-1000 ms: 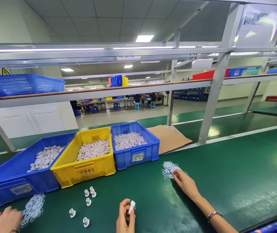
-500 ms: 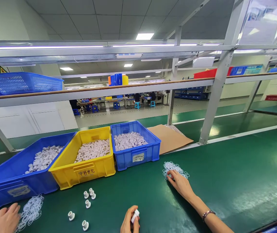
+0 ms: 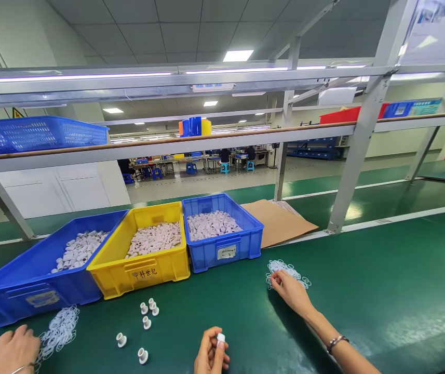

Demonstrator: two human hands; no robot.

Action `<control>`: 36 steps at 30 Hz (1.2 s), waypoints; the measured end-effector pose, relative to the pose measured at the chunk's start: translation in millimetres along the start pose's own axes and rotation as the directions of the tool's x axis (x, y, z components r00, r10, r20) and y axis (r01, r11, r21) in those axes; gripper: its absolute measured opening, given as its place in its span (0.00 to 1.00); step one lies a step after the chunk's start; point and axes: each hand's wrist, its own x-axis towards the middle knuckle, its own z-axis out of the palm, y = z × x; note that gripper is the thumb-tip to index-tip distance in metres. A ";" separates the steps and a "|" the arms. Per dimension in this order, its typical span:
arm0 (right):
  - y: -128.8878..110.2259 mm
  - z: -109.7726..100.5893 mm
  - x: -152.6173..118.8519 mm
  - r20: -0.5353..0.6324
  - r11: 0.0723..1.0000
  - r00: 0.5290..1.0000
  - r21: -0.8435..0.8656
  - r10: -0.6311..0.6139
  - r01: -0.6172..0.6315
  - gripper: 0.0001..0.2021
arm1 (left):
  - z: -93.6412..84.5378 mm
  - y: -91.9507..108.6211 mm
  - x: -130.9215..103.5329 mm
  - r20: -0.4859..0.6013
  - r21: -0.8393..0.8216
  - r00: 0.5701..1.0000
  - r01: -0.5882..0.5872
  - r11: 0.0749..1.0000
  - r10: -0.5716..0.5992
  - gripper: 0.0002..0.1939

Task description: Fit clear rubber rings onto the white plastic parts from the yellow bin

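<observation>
The right hand (image 3: 290, 292) has slid left across the ring pile (image 3: 287, 271) and now pinches at one ring, while the left hand (image 3: 211, 356) still grips a white fitting (image 3: 220, 338) upright near the belt's edge.

Bare right hand (image 3: 290, 291) and bare forearm, uncovered all the way down to the bottom edge of the view. Around the right wrist, a thin dark bracelet of small metal-looking links (image 3: 335, 341), glinting a little under the strip lights; finer detail too small to tell. Bare left hand (image 3: 210, 356), cut off at the palm by the lower edge
</observation>
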 end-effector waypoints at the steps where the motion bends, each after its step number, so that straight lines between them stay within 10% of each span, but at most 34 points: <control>1: -4.6 -1.7 -0.3 0.013 0.999 1.000 0.035 0.006 -0.006 0.14 | 0.3 4.1 0.7 0.032 -0.053 0.999 0.018 0.998 -0.016 0.36; 18: -173.7 -22.4 -77.2 0.396 0.809 0.875 0.588 -0.280 -0.008 0.17 | 6.6 79.2 -8.7 0.387 -0.163 0.921 0.028 0.986 0.038 0.24; 36: -164.1 12.6 -88.8 0.395 0.854 0.852 0.508 -0.345 0.110 0.19 | -3.1 62.1 -13.0 0.380 -0.512 0.925 0.220 0.831 -0.010 0.29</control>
